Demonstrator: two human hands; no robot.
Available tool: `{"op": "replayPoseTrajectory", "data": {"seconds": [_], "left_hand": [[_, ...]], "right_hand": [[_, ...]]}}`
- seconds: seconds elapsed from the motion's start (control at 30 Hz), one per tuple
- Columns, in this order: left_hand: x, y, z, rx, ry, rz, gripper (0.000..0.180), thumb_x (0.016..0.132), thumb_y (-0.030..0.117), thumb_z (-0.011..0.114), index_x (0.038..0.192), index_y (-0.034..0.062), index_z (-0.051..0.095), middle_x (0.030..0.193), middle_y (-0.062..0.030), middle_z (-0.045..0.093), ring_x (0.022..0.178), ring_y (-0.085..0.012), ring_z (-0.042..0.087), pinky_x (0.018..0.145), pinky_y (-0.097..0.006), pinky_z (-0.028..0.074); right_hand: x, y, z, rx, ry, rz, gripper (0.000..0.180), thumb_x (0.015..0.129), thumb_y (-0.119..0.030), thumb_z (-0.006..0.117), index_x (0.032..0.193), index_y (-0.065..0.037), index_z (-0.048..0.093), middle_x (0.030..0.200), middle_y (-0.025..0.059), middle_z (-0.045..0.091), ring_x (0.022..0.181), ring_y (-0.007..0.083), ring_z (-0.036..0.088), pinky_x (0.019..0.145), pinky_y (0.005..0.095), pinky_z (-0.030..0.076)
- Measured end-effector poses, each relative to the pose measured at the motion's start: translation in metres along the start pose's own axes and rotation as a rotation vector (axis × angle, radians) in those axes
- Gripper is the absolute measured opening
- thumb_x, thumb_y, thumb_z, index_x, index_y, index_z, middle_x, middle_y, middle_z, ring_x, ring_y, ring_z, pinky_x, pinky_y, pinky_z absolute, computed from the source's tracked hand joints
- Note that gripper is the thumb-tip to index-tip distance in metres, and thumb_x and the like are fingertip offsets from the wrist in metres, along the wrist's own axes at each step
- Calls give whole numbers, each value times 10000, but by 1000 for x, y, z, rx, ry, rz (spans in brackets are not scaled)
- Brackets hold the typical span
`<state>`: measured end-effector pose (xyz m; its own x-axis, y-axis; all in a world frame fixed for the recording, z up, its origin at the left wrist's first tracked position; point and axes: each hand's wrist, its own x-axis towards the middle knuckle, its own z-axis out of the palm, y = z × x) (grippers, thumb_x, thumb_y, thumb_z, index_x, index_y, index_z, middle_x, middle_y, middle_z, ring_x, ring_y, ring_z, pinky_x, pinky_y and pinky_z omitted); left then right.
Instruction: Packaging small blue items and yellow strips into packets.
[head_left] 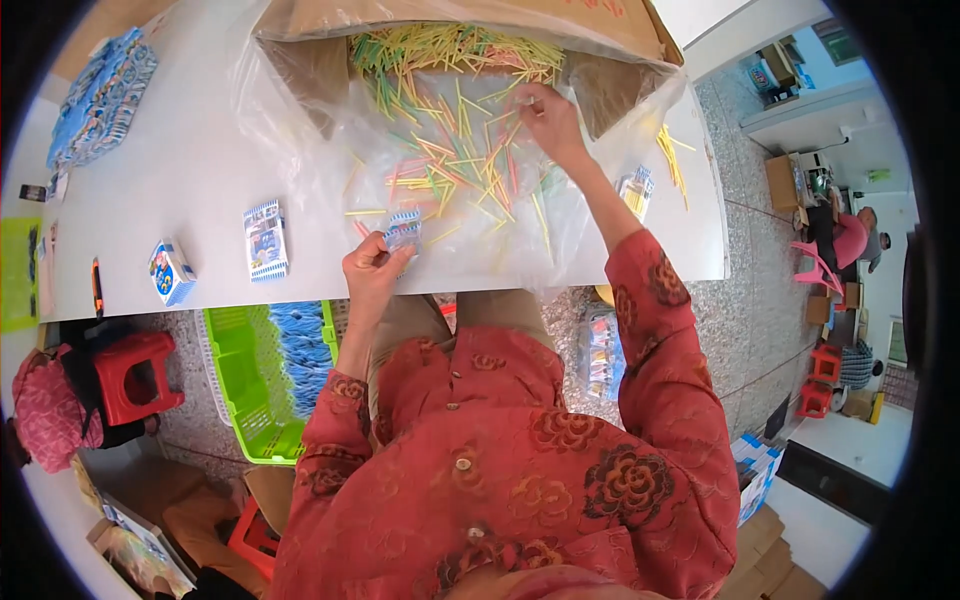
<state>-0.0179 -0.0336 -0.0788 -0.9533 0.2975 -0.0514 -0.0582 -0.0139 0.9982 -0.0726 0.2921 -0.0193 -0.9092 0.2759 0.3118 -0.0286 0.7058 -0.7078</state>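
Note:
My left hand [370, 272] pinches a small blue-and-white packet [403, 229] above the near part of the table. Thin yellow, green and pink sticks [455, 170] lie loose on clear plastic sheeting [520, 255] in front of me. They spill from a cardboard box [610, 28] tipped on its side, where a dense pile [450, 48] of the same sticks shows. Over the right part of the spill is my right hand [550, 122], its fingers drawn together; what they hold, if anything, is too small to make out.
Two small packets, one lying [265, 240] and one [172, 272] near the edge, are on the left of the white table [200, 215]. Another packet [636, 192] and yellow sticks [674, 165] lie right. A green basket [230, 350] and red stool [137, 372] stand below.

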Motion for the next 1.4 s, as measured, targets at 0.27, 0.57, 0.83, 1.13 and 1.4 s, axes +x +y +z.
{"op": "replayPoseTrajectory", "data": {"seconds": [0.27, 0.57, 0.83, 1.13, 1.4], "left_hand": [[0, 9, 2, 49, -69, 4, 121, 753, 9, 664, 871, -3, 640, 717, 66, 521, 636, -10, 432, 550, -174, 353], [-1, 9, 2, -78, -143, 16, 151, 718, -81, 652, 859, -37, 620, 822, -2, 538, 749, -68, 482, 637, -205, 391], [0, 20, 7, -94, -141, 13, 151, 693, -103, 654, 823, -53, 595, 776, -8, 496, 730, -80, 464, 648, -203, 374], [-3, 19, 2, -86, -124, 38, 151, 695, -104, 653, 822, -50, 592, 778, -6, 487, 738, -76, 463, 654, -197, 372], [-4, 17, 3, -47, -115, 28, 135, 716, -81, 650, 835, -41, 602, 784, 2, 511, 731, -67, 468, 644, -200, 381]], "right_hand": [[86, 81, -9, -588, 62, -70, 260, 772, -152, 577, 1016, -61, 581, 985, 187, 603, 813, 329, 607, 703, 391, 488], [56, 128, -42, -950, 75, -256, 386, 807, -270, 550, 1149, -94, 520, 1179, 180, 520, 1088, 338, 492, 924, 450, 388], [-50, 109, -106, -926, 55, -204, 423, 819, -319, 540, 1181, -105, 498, 1217, 150, 498, 1122, 317, 467, 950, 442, 368], [-42, 103, -77, -861, 50, -198, 466, 832, -374, 528, 1217, -117, 473, 1260, 115, 473, 1160, 293, 439, 980, 433, 346], [125, 143, 1, -838, 69, -189, 505, 844, -422, 518, 1249, -129, 450, 1298, 85, 450, 1193, 273, 414, 1006, 426, 326]]}}
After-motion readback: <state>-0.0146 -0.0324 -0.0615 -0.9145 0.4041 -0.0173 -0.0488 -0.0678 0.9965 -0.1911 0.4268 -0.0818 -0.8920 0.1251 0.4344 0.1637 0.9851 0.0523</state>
